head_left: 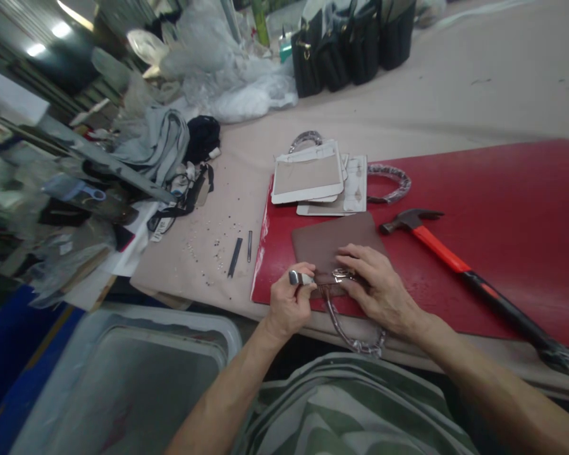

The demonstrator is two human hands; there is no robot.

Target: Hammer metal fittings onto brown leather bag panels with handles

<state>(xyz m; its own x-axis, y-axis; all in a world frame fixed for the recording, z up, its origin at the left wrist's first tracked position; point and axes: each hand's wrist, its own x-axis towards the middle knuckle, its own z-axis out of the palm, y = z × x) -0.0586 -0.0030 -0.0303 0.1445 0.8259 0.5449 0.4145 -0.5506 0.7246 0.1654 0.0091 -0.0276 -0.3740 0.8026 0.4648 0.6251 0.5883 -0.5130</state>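
Observation:
A brown leather bag panel [334,240] lies on a red mat [502,208] near the table's front edge. My right hand [377,287] rests flat on the panel's near edge, fingers stretched over a metal fitting [341,273]. My left hand [289,303] is closed around a small metal tool [299,277] whose tip points at that fitting. A plastic-wrapped bag handle [353,335] hangs from the panel over the table edge toward me.
A hammer [459,262] with an orange and black handle lies on the mat to the right. Cardboard templates [313,180] and another wrapped handle [393,183] sit behind the panel. Black handbags [351,44] stand at the back. A grey bin [133,373] is below left.

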